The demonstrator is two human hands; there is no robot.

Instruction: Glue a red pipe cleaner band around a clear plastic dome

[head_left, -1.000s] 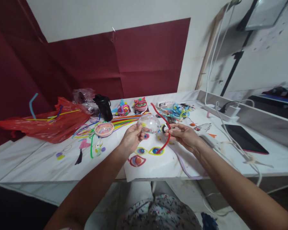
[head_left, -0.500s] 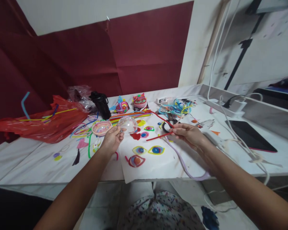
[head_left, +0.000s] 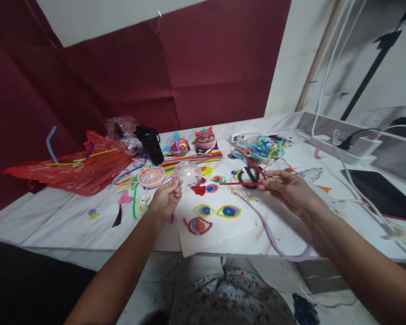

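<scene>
Between the thumb and fingers of my left hand (head_left: 166, 198) is the edge of a clear plastic half-sphere (head_left: 188, 173). My right hand (head_left: 284, 188) pinches a bent red pipe cleaner (head_left: 238, 184), its two arms spreading out to the left. Beyond the left hand lies a pinkish, colour-lined bowl (head_left: 151, 178). Below both hands a white paper sheet (head_left: 209, 234) carries several pipe-cleaner eye shapes (head_left: 228, 211). Just past the red pipe cleaner are black-handled scissors (head_left: 248, 177), partly hidden. A lilac strip (head_left: 274, 239) curves down from near the right hand to the table edge.
Straight pipe cleaners (head_left: 192, 160) lie in a bundle behind, near two colourful round figures (head_left: 205, 140). A black bottle (head_left: 149, 144) and red plastic bag (head_left: 98, 167) stand left. Tangled pipe cleaners (head_left: 267, 148), white cables (head_left: 345, 167) and a dark tablet (head_left: 382, 192) occupy the right.
The camera view has shifted, so the scene sits further right. The red pipe cleaner has tilted, its lower arm now nearly level. Both hands keep their hold.
</scene>
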